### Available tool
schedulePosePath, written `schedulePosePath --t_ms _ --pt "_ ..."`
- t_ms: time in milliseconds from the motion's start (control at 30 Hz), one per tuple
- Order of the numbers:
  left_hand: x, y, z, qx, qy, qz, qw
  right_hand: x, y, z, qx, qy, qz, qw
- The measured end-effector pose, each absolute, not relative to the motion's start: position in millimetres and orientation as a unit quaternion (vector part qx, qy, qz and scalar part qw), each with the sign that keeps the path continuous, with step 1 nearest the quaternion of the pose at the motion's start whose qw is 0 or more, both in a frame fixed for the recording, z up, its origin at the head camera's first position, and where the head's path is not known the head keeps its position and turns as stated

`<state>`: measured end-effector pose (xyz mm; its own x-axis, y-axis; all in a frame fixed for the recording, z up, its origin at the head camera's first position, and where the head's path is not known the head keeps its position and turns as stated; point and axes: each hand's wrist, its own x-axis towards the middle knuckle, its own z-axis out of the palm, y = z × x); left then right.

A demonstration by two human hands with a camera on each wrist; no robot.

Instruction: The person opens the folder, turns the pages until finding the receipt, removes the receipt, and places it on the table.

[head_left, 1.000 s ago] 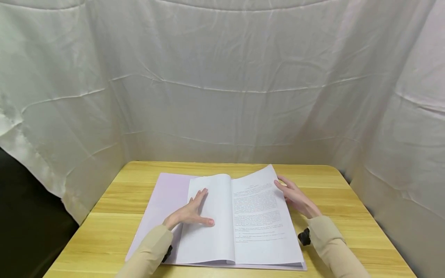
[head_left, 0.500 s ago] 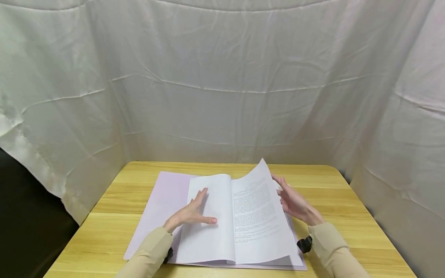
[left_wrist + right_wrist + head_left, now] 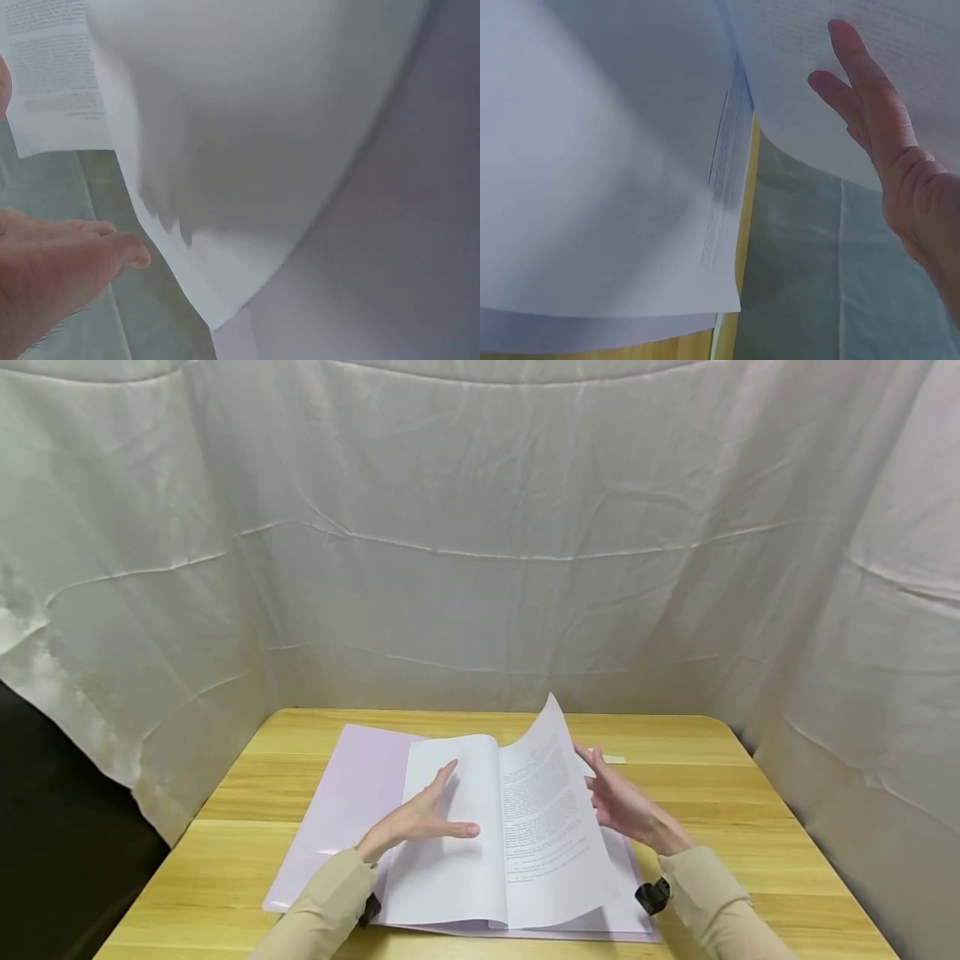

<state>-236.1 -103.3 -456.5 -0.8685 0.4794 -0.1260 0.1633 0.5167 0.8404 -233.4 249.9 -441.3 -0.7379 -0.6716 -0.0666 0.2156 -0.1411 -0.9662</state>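
Observation:
A lilac folder [image 3: 347, 802] lies spread on the table, holding a stack of white sheets. Blank sheet backs [image 3: 446, 885] cover its left half. On the right, a printed page [image 3: 551, 827] stands lifted and curved, its far corner high. Behind that page's right edge is my right hand [image 3: 628, 802], and the right wrist view shows its fingers [image 3: 874, 90] extended along the sheet. Over the left sheets my left hand [image 3: 422, 821] is spread, thumb pointing right, casting a shadow on the paper. Part of the right fingertips is hidden by the page in the head view.
The wooden table [image 3: 720, 827] extends around the folder on both sides. Past the folder's far right corner shows a small pale strip [image 3: 614, 760]. Light grey curtains [image 3: 480, 610] hang behind the table and at both sides.
The printed page has risen further and swung left, its far corner curling up. My right hand has moved left with it, and more sheet beneath shows. My left hand has shifted slightly right.

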Motion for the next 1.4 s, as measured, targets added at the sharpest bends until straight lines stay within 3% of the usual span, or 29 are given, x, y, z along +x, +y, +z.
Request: schedulePosePath --t_ms 533,1100,1400 --pt "-232 -84 -440 0.218 0.821 0.506 0.151 -224 222 -428 -0.187 0.634 -0.693 0.289" --pt "-233 -81 -432 0.268 0.683 0.642 0.224 -222 201 -430 -0.200 0.631 -0.691 0.290" --pt "-231 -83 -426 0.233 0.704 0.642 0.195 -221 196 -431 -0.211 0.641 -0.677 0.294"
